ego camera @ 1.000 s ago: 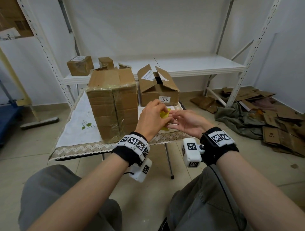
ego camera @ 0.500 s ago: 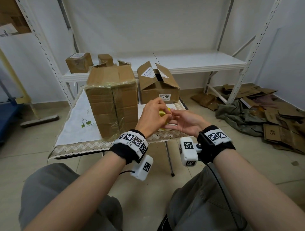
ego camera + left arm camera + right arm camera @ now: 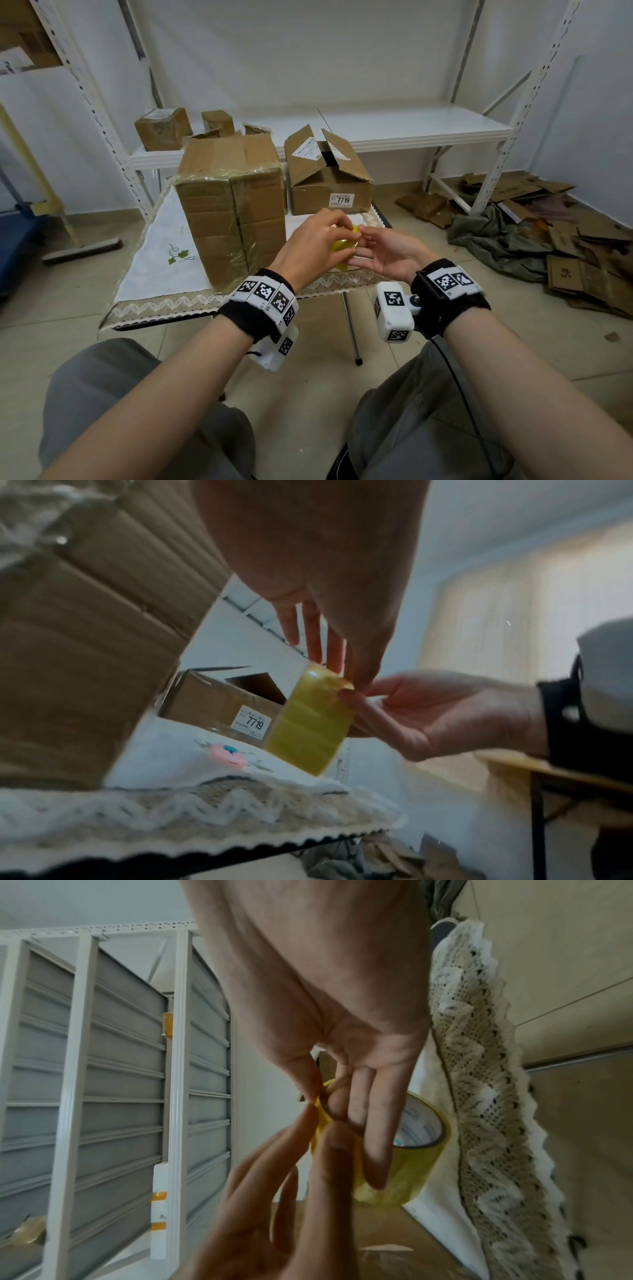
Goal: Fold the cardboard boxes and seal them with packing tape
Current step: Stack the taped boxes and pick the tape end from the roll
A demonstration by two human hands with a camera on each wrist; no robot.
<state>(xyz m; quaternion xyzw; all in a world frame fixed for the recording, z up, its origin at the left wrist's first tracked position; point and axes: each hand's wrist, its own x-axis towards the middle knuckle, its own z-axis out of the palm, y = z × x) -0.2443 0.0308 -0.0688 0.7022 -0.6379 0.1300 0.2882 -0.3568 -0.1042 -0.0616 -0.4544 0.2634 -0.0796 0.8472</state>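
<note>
Peeling the free end from the roll of yellow packing tape (image 3: 310, 721) is judged the step in hand; it is best done with the roll steadied and the lifted edge drawn off slowly and squarely. The roll is gripped from above by the left hand (image 3: 313, 245). Its loose end is pinched at the top by the right hand (image 3: 387, 253), above the table's front edge, near the open cardboard box (image 3: 329, 185).

Left hand (image 3: 310, 245) curled; right hand (image 3: 387, 253) pinching, palm up.
</note>
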